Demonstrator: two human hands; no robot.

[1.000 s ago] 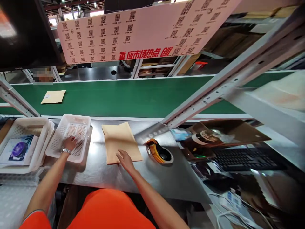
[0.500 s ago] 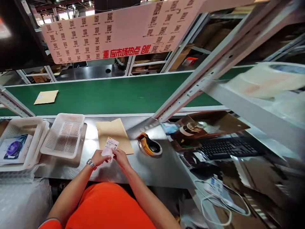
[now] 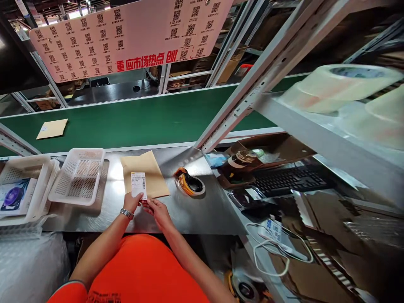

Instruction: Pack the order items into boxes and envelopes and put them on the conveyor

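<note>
Steel surface: brown envelope lies flat toward its far edge, long axis running away from the person. Just nearer, over the envelope's near edge, the label stands upright, long axis vertical. Left hand pinches its lower edge in a closed grip; right hand fingertips touch the bottom, just right.

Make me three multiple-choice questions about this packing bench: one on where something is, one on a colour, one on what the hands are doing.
1. Where does the brown envelope on the steel bench lie?
A. right of the white basket
B. on the keyboard
C. inside the basket

2. What colour is the conveyor belt?
A. blue
B. green
C. red

3. What do the hands hold?
A. nothing
B. a tape roll
C. a white label

Answers: 1 A, it lies beside the basket's right edge. 2 B, the belt surface is green. 3 C, left hand and right hand pinch the label's lower edge.
</note>
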